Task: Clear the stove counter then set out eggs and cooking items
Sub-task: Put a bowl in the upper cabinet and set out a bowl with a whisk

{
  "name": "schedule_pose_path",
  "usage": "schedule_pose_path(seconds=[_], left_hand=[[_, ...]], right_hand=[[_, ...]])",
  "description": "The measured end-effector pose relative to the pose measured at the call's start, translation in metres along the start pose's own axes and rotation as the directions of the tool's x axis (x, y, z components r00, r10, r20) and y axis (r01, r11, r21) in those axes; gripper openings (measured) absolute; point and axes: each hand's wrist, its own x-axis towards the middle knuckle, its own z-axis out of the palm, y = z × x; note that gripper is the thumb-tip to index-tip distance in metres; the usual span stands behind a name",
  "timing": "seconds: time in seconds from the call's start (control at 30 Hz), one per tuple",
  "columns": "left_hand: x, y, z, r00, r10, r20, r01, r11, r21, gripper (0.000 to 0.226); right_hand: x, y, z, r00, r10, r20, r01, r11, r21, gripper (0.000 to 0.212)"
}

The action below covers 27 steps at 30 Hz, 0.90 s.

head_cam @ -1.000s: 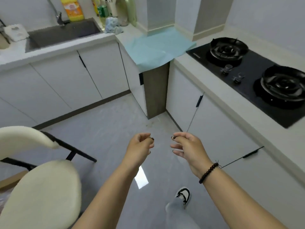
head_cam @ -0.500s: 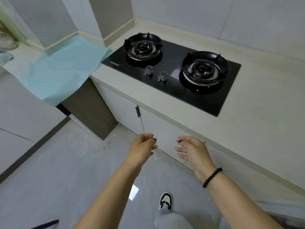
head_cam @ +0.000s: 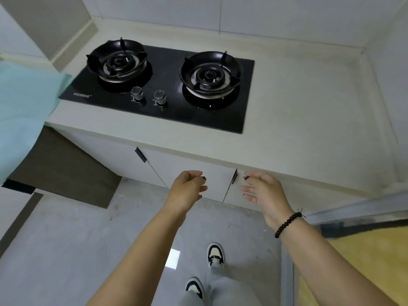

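Both hands were empty, in front of the stove [head_cam: 159, 85] and lower than it. The left hand [head_cam: 187, 188] had loosely curled fingers; the right hand [head_cam: 265, 193] had fingers spread. The pale, smooth counter [head_cam: 298, 120] around the shiny black stove looked bare. No eggs or cooking items showed yet.

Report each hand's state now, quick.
Left hand: fingers loosely curled, holding nothing, open.
Right hand: fingers relaxed and spread, holding nothing, open.
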Motion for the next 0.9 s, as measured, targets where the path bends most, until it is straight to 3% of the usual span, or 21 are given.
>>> schedule_pose_path(seconds=[0.53, 0.77, 0.9], left_hand=[[-0.062, 0.028, -0.011, 0.956, 0.198, 0.218, -0.234, 0.96, 0.155, 0.021], [-0.097, 0.098, -0.003, 0.844, 0.462, 0.274, -0.525, 0.816, 0.242, 0.025], [-0.113, 0.153, 0.005, 0.757, 0.591, 0.28, -0.65, 0.727, 0.223, 0.024]], right_hand=[[-0.085, -0.015, -0.018, 0.974, -0.19, -0.125, 0.205, 0.971, 0.121, 0.014], [-0.114, -0.086, -0.021, 0.9, -0.42, -0.117, 0.429, 0.902, 0.058, 0.016], [-0.122, -0.145, -0.031, 0.802, -0.584, -0.127, 0.587, 0.81, -0.018, 0.017]])
